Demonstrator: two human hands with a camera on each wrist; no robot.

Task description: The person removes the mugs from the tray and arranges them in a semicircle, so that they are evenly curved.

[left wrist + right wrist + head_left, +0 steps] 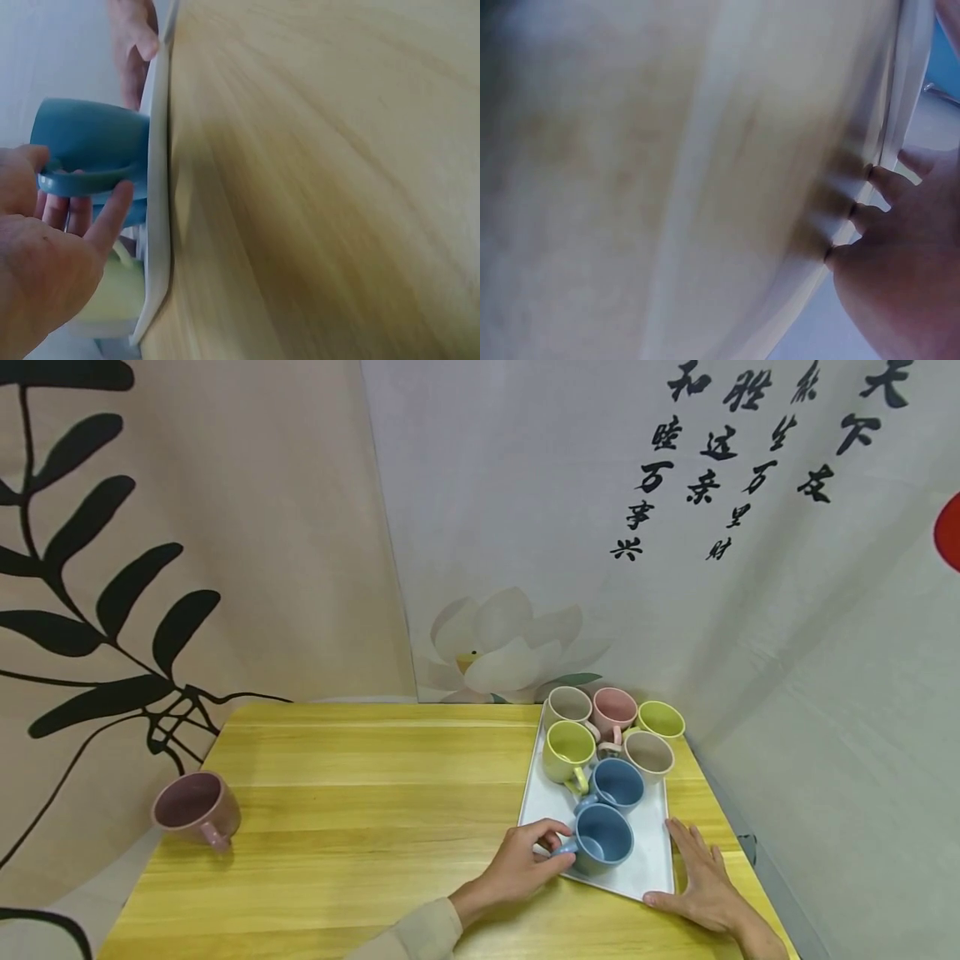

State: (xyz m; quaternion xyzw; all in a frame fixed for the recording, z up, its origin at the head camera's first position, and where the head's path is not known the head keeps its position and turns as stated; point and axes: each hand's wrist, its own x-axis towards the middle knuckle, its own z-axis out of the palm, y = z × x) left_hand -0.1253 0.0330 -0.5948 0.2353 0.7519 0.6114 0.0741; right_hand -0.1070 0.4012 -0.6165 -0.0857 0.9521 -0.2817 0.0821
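My left hand (525, 858) pinches the handle of the nearest blue mug (603, 843), which stands upright at the front of a white tray (652, 860). In the left wrist view, that blue mug's handle (86, 182) lies between the thumb and fingers. Right behind it on the tray is a second blue mug (618, 785). With fingers spread, my right hand (703, 885) touches the tray's right edge near the front corner. The right wrist view shows its fingertips along the tray's side (911, 67).
Farther back on the tray stand a yellow-green mug (564, 764), a grey mug (651, 758), another grey mug (567, 703), a pink mug (615, 703) and another yellow-green mug (663, 720). A mauve mug (197, 806) sits at the left edge of the wooden table (337, 827).
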